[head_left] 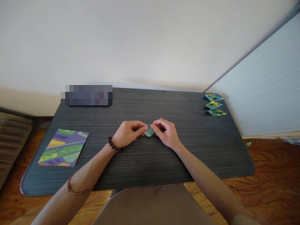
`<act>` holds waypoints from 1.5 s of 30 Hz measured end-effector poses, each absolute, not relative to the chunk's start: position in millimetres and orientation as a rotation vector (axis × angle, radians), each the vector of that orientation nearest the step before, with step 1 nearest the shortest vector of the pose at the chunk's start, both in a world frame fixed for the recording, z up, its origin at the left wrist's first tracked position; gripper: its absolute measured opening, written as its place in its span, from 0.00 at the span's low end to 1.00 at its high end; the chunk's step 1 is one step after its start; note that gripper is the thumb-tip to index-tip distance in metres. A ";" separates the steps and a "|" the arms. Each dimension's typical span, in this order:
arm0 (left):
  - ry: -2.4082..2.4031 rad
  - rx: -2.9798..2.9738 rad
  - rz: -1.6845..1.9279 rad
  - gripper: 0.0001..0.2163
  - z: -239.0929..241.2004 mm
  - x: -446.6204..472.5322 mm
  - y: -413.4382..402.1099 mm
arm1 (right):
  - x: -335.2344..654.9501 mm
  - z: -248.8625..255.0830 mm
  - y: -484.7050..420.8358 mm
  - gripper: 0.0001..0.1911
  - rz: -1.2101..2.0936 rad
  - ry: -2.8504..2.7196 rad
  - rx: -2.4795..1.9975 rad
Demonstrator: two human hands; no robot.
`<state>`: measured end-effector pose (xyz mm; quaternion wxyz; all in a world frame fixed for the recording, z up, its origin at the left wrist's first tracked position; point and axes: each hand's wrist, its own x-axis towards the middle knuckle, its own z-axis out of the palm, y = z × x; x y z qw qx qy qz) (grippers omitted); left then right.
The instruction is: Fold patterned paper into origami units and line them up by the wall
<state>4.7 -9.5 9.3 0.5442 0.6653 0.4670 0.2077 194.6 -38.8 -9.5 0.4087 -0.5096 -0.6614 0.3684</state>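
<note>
A small folded piece of teal patterned paper point(149, 131) lies at the middle of the dark striped table point(187, 150). My left hand point(127, 133), with a dark bead bracelet at the wrist, pinches the paper's left side. From the other side, my right hand point(165, 132) pinches its right edge. Both hands rest on the tabletop with fingers curled over the paper, hiding part of it.
A stack of colourful patterned paper sheets point(63, 147) lies at the table's left front. Three folded teal paper pieces point(214, 105) sit in a row at the far right corner. A blurred dark object point(87, 95) lies at the back left. A pale panel point(264, 93) stands on the right.
</note>
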 end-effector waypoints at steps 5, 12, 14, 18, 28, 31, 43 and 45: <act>0.995 1.631 0.472 0.16 8.5 4.7 -9.6 | 193.9 -11.8 -38.0 0.11 1.011 -1.567 -1.278; 1.111 1.676 0.439 0.14 3.3 1.5 -7.9 | 194.2 -9.3 -36.1 0.11 1.026 -1.602 -1.255; 1.111 1.638 0.447 0.14 3.5 0.9 -7.6 | 194.7 -8.6 -35.9 0.10 0.986 -1.650 -1.252; 1.099 1.610 0.463 0.12 4.1 1.4 -7.5 | 194.8 -8.6 -36.0 0.09 0.913 -1.688 -1.250; 1.048 1.580 0.505 0.17 8.0 1.8 -4.6 | 197.4 -13.5 -35.3 0.07 0.897 -1.666 -1.238; 1.058 1.577 0.550 0.17 7.2 0.9 -5.0 | 196.3 -10.9 -35.9 0.06 0.893 -1.697 -1.229; 1.066 1.587 0.566 0.14 6.2 3.9 -7.0 | 192.8 -7.0 -36.9 0.05 0.806 -1.778 -1.221; 1.097 1.576 0.597 0.14 4.7 3.2 -5.9 | 192.8 -6.2 -37.4 0.05 0.806 -1.750 -1.237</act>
